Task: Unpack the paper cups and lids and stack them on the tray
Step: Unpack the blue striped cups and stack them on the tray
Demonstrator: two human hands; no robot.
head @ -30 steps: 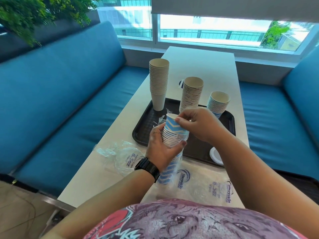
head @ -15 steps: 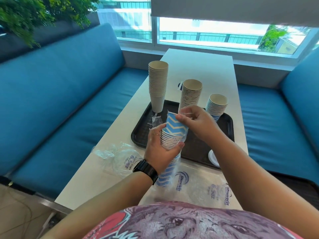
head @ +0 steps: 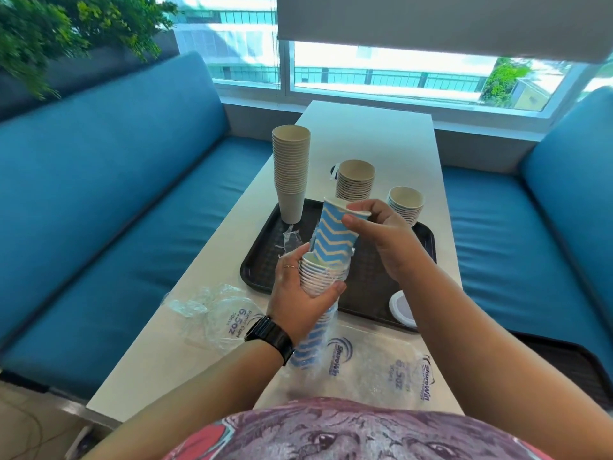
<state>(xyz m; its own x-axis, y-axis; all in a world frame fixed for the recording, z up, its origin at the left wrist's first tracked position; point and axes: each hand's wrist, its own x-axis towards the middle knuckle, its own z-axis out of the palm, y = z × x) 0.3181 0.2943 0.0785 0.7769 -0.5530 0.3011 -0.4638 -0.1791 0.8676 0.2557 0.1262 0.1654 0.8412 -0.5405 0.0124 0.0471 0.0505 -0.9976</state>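
Lifted almost clear since a second ago, one blue chevron cup [head: 335, 235] tilts above the wrapped cup stack [head: 320, 277]. Left hand [head: 300, 293] grips that stack over the worktop [head: 185, 346]; right hand [head: 381, 234] pinches the cup's rim, before the black tray [head: 262, 260].

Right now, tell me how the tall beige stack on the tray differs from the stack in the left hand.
The tall beige stack is plain tan; the held stack is blue with white zigzags. The beige one stands free and upright on the tray; the other leans in the left hand, its lower part still in plastic wrap, while the right hand lifts out its top cup. Both are nested paper cups, mouths up.
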